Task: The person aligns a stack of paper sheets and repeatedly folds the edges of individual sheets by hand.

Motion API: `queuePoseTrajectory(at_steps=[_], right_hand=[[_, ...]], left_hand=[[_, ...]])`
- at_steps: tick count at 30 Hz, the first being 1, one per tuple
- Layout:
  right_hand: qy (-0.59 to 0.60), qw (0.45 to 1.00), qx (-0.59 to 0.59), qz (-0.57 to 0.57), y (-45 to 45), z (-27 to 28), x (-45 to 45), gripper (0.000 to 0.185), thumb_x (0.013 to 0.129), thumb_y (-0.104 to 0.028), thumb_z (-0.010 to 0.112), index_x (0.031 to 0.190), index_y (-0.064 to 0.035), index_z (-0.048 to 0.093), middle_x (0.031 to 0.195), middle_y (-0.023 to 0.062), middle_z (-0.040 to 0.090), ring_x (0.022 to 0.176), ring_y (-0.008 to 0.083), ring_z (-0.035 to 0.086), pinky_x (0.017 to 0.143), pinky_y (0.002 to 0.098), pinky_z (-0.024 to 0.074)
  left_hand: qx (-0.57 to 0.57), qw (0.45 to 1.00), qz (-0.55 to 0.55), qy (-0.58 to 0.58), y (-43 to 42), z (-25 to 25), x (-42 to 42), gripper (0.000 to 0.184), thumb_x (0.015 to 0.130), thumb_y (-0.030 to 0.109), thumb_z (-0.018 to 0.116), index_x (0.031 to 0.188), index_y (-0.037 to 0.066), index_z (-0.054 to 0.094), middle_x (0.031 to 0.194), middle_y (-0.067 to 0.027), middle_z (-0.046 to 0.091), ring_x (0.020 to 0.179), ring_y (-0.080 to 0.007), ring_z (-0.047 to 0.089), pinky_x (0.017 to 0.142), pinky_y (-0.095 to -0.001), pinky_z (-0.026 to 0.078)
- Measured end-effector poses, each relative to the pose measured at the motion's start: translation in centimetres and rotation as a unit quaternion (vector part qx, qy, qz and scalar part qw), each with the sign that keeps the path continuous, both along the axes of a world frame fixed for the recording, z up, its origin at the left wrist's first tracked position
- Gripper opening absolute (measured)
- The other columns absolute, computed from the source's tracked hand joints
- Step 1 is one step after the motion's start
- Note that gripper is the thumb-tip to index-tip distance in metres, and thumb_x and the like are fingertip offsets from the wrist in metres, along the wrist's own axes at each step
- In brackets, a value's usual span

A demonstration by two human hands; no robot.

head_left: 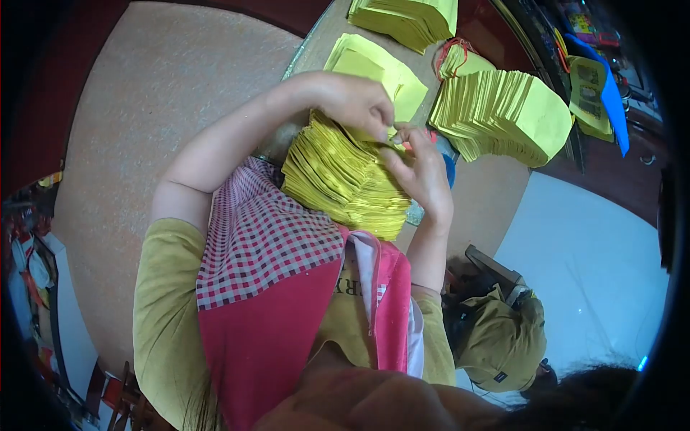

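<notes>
A blue sheet [617, 97] shows at upper right, above an olive garment [499, 337] beside a pale blue surface [582, 266].

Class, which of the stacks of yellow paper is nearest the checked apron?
The thick stack at the left hand and right hand, its near side right by the apron. The other stacks lie farther from it.

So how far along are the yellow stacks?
Probably done: far stack and right stack, both set aside in order. In hand: thick bundle, left hand and right hand at its far end. Left, I'd guess: that bundle, then the flatter sheets just beyond. Can't tell whether anything's tied.
</notes>
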State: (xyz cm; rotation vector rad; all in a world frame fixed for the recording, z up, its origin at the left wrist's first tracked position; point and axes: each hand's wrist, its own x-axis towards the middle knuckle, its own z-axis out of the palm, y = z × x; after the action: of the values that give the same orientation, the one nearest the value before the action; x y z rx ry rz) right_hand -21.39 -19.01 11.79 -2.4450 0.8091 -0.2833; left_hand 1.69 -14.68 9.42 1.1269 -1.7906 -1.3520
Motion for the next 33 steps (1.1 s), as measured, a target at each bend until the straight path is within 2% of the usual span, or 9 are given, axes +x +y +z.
queuePoseTrajectory(at_steps=[6,9,14,18,22,24,26,28,33], right_hand=[[0.03,0.999,0.03,0.012,1.2,0.5,0.0,0.015,0.082,-0.013,0.07,0.088,-0.0036,0.06,0.082,0.0112,0.064,0.076,0.0329,0.064,0.086,0.0406,0.0514],[-0.005,0.999,-0.038,0.013,0.7,0.6,0.0,0.019,0.081,-0.015,0.074,0.087,-0.0055,0.059,0.074,0.0096,0.063,0.07,0.0312,0.065,0.109,0.0522,0.0365],[-0.022,0.996,-0.083,0.002,0.0,0.3,0.1,0.016,0.083,-0.013,0.072,0.09,-0.0061,0.059,0.08,0.0083,0.065,0.075,0.0297,0.066,0.109,0.0521,0.0363],[-0.024,0.98,-0.19,0.05,1.6,2.7,0.1,0.016,0.08,-0.009,0.069,0.093,-0.006,0.06,0.092,0.0087,0.067,0.092,0.0281,0.065,0.11,0.0507,0.034],[0.121,0.985,-0.075,0.101,1.4,0.7,-0.3,0.017,0.078,-0.009,0.068,0.094,-0.0054,0.063,0.097,0.0122,0.067,0.101,0.0303,0.062,0.11,0.0486,0.0328],[0.119,0.985,-0.074,0.102,1.2,0.8,-0.2,0.019,0.079,-0.013,0.07,0.095,-0.0041,0.063,0.097,0.0135,0.067,0.098,0.0324,0.063,0.1,0.0453,0.0422],[0.085,0.995,0.054,-0.001,1.4,1.7,-0.1,0.026,0.079,-0.018,0.074,0.096,-0.0025,0.063,0.095,0.0148,0.066,0.092,0.0357,0.064,0.084,0.0423,0.0493],[0.021,0.998,0.053,0.008,0.9,1.4,-0.3,0.03,0.08,-0.022,0.076,0.097,-0.0015,0.062,0.092,0.0161,0.066,0.087,0.0376,0.064,0.073,0.0411,0.0508],[-0.044,0.998,-0.052,0.014,0.2,-0.1,0.1,0.021,0.081,-0.015,0.072,0.092,-0.0012,0.061,0.09,0.0148,0.065,0.085,0.0348,0.064,0.072,0.0407,0.0503]], left_hand=[[-0.016,0.993,0.036,-0.113,-0.3,-2.7,-1.4,0.031,0.084,0.011,0.061,0.11,-0.005,0.064,0.096,-0.0205,0.07,0.09,-0.0306,0.068,0.082,-0.0391,0.052],[-0.048,0.997,0.009,-0.055,0.0,-2.4,-1.2,0.025,0.085,0.012,0.061,0.103,-0.004,0.066,0.087,-0.0162,0.071,0.08,-0.0256,0.067,0.075,-0.0372,0.051],[0.028,0.998,-0.029,-0.05,-0.6,-1.3,-1.8,0.024,0.087,0.016,0.063,0.102,-0.003,0.067,0.081,-0.0076,0.07,0.07,-0.0135,0.061,0.066,-0.0289,0.049],[0.022,0.999,-0.021,-0.031,-0.6,-1.6,-1.2,0.022,0.087,0.015,0.063,0.101,-0.001,0.068,0.081,-0.0096,0.07,0.071,-0.0173,0.064,0.067,-0.0311,0.05],[-0.135,0.967,0.17,-0.13,-1.8,-2.0,-1.7,0.018,0.084,0.014,0.062,0.095,0.003,0.071,0.085,-0.0134,0.07,0.078,-0.0307,0.067,0.074,-0.0392,0.052],[-0.337,0.861,0.331,-0.186,-1.9,-1.8,-1.7,0.019,0.083,0.015,0.064,0.096,0.004,0.071,0.088,-0.0129,0.071,0.081,-0.0323,0.067,0.077,-0.0409,0.053],[-0.28,0.898,0.303,-0.153,-1.4,-0.9,-0.9,0.021,0.083,0.016,0.065,0.098,0.002,0.07,0.089,-0.011,0.072,0.082,-0.0257,0.069,0.077,-0.0372,0.053],[-0.047,0.993,0.092,0.05,-0.7,0.0,0.0,0.024,0.086,0.018,0.065,0.1,-0.001,0.069,0.087,-0.0094,0.072,0.08,-0.0179,0.067,0.074,-0.0325,0.052],[0.01,0.998,-0.003,-0.065,-0.2,-0.9,-1.5,0.034,0.091,0.02,0.061,0.112,-0.007,0.064,0.089,-0.0154,0.072,0.08,-0.0183,0.066,0.074,-0.032,0.052]])
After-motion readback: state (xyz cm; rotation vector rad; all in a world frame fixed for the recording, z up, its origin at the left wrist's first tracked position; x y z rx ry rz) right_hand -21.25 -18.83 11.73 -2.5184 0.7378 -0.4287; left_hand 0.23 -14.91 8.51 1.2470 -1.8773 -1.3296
